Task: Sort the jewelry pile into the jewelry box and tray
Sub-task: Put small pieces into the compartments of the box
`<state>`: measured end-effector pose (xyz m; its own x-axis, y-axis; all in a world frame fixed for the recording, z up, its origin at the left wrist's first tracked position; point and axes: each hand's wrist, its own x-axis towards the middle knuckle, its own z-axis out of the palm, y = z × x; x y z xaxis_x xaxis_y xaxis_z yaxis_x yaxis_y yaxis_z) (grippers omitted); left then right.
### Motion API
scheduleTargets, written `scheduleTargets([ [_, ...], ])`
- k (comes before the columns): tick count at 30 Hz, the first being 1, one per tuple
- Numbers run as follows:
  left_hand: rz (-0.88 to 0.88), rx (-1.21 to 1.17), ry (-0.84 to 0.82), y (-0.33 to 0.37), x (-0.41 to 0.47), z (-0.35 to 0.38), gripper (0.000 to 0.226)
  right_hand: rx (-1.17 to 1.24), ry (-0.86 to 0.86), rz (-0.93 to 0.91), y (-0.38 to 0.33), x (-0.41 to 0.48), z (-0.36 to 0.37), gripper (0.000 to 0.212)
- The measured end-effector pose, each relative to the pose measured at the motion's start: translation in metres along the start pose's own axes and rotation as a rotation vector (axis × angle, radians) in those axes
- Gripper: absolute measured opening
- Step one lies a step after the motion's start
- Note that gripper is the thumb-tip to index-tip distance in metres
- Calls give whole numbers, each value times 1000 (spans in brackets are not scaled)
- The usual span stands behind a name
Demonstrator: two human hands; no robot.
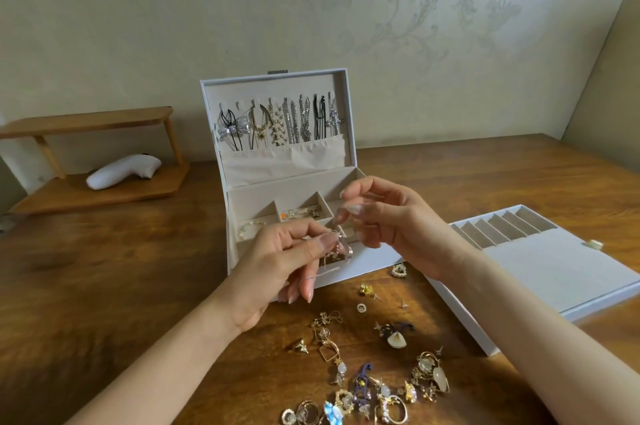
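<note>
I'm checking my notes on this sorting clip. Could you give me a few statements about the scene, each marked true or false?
1. The box has its lid standing open, with necklaces hanging in it. True.
2. The tray lies left of the box. False: it lies to the box's right.
3. The left hand pinches a small piece over the box's front. True.
4. The pile is gone from the table. False: many pieces lie there, in front of the box.
5. The tray's slots are full. False: no jewelry shows in them.
</note>
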<state>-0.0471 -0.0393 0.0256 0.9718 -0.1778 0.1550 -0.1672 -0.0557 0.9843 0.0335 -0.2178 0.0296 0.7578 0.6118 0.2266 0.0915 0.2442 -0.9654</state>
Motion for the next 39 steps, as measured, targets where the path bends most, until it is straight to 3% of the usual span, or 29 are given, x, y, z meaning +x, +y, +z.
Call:
scheduleTargets([
  [3,-2,-90,17,1,1,-2,18,-261,70,-171,0,-2,1,29],
  [5,-11,-85,46,1,2,-3,22,-327,14,-239,-1,-4,4,36],
  [10,-37,-101,86,-1,3,-3,25,-536,-60,-378,7,-3,9,30],
  [15,-43,-122,41,1,1,-2,31,-405,-18,-387,11,-1,9,11],
  [19,-55,-127,41,1,1,0,30,-248,-79,-300,10,-2,9,15],
  [24,-17,-26,92,-2,2,1,37,-148,-2,-254,9,1,9,8],
  [27,71,170,147,-4,0,1,32,-64,61,-205,5,1,4,5],
  [32,405,769,379,-14,-2,1,26,26,26,-134,1,-1,1,21],
  [35,554,977,473,-12,1,-1,25,-18,58,-105,-1,-1,2,14],
  [37,528,918,425,-10,-1,3,20,-67,70,-110,-1,-2,4,19],
  [39,291,577,252,-8,-3,11,16,-116,91,-116,-2,-4,5,27],
])
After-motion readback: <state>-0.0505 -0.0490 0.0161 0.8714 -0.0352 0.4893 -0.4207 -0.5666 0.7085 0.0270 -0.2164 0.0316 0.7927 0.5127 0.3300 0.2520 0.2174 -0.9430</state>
